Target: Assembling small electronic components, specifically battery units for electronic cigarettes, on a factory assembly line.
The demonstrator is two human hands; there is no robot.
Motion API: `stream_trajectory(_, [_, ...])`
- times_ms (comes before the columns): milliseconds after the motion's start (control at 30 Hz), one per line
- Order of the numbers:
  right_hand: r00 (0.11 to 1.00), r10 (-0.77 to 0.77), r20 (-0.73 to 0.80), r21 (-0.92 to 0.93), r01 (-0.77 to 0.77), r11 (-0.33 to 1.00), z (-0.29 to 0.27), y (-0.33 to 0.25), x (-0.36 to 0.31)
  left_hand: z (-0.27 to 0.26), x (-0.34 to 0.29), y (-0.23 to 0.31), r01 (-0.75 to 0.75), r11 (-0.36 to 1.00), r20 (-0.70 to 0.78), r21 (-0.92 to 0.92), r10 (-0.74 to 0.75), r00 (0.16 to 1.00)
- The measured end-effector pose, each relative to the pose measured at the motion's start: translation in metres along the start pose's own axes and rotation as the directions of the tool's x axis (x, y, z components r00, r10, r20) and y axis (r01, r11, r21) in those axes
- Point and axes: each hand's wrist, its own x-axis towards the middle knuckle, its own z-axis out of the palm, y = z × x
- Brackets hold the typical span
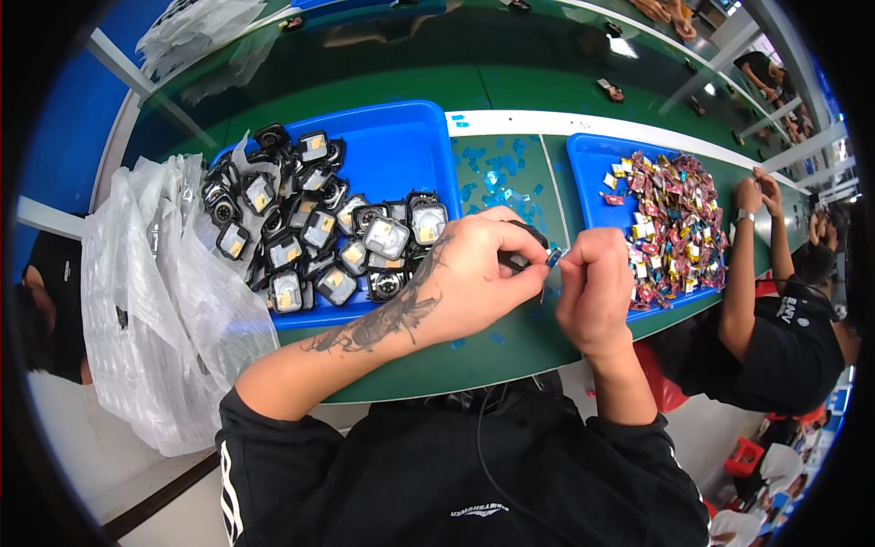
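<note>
One black shirt (401, 465) nearest, thin dark cable (480, 439) hanging down its front. Beyond it, over the green table (437, 372): left hand (483, 264), tattooed forearm, fingers closed around a dark watch case (512, 263), mostly hidden by the grip. Right hand (597, 287) just beside it, thumb and forefinger pinching a small blue film (554, 256) at the case's right end; other fingers curled in. Whether film and case touch, cannot tell.

Left of the hands, a blue tray (396, 137) heaped with black watch cases (319, 228); crumpled clear plastic (150, 310) drapes over its left side. Blue scraps (497, 182) scattered between trays. Right, a second tray (581, 173) piled with small colourful parts (676, 228). Farther right, a seated co-worker (788, 319), forearms raised. Beyond the white strip (519, 122), a dark green surface (538, 89) with a few small pieces.
</note>
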Motion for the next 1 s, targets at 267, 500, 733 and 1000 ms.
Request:
stream_trajectory(267, [0.999,0.006,-0.045,0.222,0.004,0.975,-0.007,-0.008,-0.013,-0.006,0.001,0.005,0.178,0.949,0.057,-0.262,-0.169,0.984])
stream_trajectory(500, [0.910,0.275,0.311,0.056,-0.307,0.950,-0.011,0.015,0.005,-0.015,0.007,0.014,0.195,0.951,0.026,-0.239,-0.195,0.980])
stream_trajectory(733, [0.867,0.371,0.332,0.768,-0.477,0.428,-0.012,0.000,0.003,-0.016,0.006,0.007,0.249,0.902,0.203,-0.352,-0.186,0.961])
stream_trajectory(1000, [0.863,0.483,0.144,0.908,-0.310,0.282,-0.018,0.007,-0.010,-0.018,0.007,0.005,0.150,0.880,-0.001,-0.450,-0.168,0.986])
